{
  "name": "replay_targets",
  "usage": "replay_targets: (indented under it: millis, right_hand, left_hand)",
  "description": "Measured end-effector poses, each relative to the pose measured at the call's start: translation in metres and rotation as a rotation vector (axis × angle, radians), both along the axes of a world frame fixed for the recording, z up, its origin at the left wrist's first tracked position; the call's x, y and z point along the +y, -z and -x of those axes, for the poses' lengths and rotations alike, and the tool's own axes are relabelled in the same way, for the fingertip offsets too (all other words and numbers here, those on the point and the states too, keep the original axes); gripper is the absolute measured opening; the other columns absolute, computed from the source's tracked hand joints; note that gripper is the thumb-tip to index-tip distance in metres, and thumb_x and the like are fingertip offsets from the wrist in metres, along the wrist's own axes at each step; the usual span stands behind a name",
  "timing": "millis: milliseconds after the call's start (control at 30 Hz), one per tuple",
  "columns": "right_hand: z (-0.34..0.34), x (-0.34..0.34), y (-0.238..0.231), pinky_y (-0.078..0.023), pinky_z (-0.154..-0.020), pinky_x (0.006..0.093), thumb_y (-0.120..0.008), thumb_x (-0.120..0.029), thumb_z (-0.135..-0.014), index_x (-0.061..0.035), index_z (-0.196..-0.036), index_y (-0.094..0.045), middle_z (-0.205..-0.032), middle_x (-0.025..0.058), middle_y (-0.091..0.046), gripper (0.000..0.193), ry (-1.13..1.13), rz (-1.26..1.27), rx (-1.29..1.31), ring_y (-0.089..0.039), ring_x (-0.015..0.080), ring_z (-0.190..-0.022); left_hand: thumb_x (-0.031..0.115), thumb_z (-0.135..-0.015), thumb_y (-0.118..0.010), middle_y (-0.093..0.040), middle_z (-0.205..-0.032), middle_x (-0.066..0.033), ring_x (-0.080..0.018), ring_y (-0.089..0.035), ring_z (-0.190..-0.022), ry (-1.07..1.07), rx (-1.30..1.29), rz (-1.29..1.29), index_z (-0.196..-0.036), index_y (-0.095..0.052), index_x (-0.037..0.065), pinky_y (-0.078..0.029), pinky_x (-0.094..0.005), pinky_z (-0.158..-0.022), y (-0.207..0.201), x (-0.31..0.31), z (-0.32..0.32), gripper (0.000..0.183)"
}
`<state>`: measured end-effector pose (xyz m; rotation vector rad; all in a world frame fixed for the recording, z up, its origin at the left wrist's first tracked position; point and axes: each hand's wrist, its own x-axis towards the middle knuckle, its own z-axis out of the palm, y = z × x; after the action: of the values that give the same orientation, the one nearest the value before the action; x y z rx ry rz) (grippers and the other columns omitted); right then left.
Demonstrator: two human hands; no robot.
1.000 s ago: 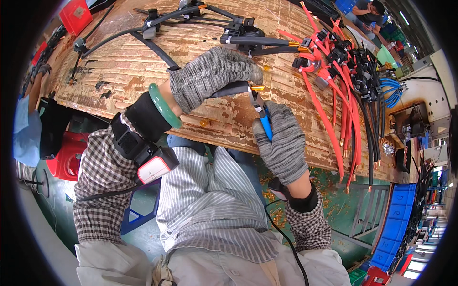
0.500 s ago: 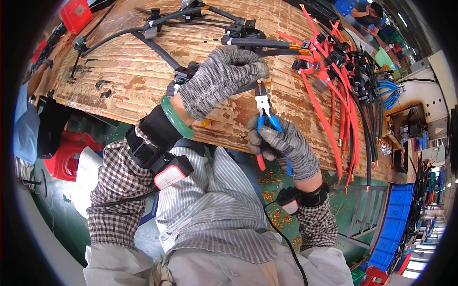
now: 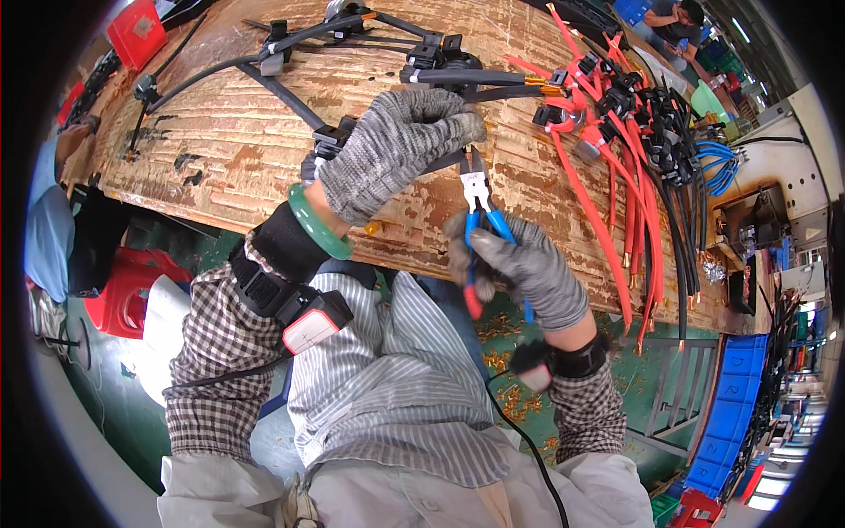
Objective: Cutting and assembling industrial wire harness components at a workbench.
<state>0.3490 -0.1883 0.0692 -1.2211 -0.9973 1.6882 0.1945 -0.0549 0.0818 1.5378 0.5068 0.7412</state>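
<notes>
My left hand [image 3: 396, 145], in a grey knit glove, is closed around a black cable [image 3: 447, 162] near its end. A black clamp-like fitting [image 3: 333, 138] shows beside that hand. In my gloved right hand [image 3: 532, 264] is a pair of cutting pliers [image 3: 476, 187] with a bare metal head and blue handles, one ending in red. The pliers point away from me, and their jaws meet the cable end just below my left fingertips. Whether the jaws have closed on it is too small to tell.
Black cables with fittings [image 3: 440, 66] lie across the worn wooden table [image 3: 220, 123]. Red cables [image 3: 585, 202] and black ones pile up at its right. A blue crate [image 3: 726, 409] stands lower right, a red stool [image 3: 132, 295] at left. Another person [image 3: 673, 31] sits far right.
Both hands have shifted slightly left, with the pliers and the cable end. The pliers' handles look a little closer together, and the copper-coloured tip beside the jaws no longer shows.
</notes>
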Motion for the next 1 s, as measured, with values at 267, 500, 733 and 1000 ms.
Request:
replay_targets:
  millis: [267, 500, 733, 1000]
  right_hand:
    - [0.007, 0.011, 0.029, -0.048, -0.065, 0.0355, -0.054, -0.025, -0.084, 0.0017, -0.106, -0.049, -0.087, 0.0154, -0.057, 0.035, 0.263, -0.875, -1.262, -0.058, 0.0273, -0.075]
    - [-0.011, 0.010, 0.025, -0.046, -0.072, 0.0410, -0.056, -0.024, -0.080, 0.0004, -0.109, -0.049, -0.093, 0.0197, -0.056, 0.038, 0.425, -0.552, -0.960, -0.056, 0.0347, -0.085]
    - [-0.033, 0.018, 0.023, -0.043, -0.084, 0.0402, -0.056, -0.034, -0.080, 0.0017, -0.112, -0.050, -0.102, 0.0199, -0.055, 0.048, 0.242, -0.654, -1.461, -0.054, 0.0343, -0.092]
    - [0.000, 0.034, -0.018, -0.047, -0.073, 0.0322, -0.059, -0.033, -0.082, 0.0017, -0.097, -0.057, -0.087, 0.0155, -0.060, 0.038, 0.160, -0.677, -0.746, -0.059, 0.0260, -0.081]
  left_hand:
    - [0.022, -0.083, -0.059, -0.063, -0.092, -0.0031, -0.0065, -0.055, -0.084, -0.036, -0.048, -0.267, -0.107, -0.059, 0.000, -0.045, -0.0182, -0.073, 0.000, 0.006, 0.004, 0.032]
    - [0.022, -0.082, -0.060, -0.062, -0.091, -0.0034, -0.0063, -0.055, -0.082, -0.048, -0.012, -0.527, -0.103, -0.061, -0.001, -0.045, -0.0183, -0.073, -0.002, 0.011, 0.006, 0.031]
    - [0.020, -0.082, -0.059, -0.062, -0.090, -0.0037, -0.0080, -0.056, -0.083, 0.043, 0.086, -0.049, -0.099, -0.062, -0.001, -0.045, -0.0217, -0.075, -0.017, 0.003, 0.006, 0.027]
    - [0.021, -0.083, -0.057, -0.060, -0.085, -0.0054, -0.0114, -0.056, -0.081, 0.141, 0.080, -0.293, -0.092, -0.062, -0.002, -0.045, -0.0242, -0.075, -0.008, 0.003, 0.006, 0.025]
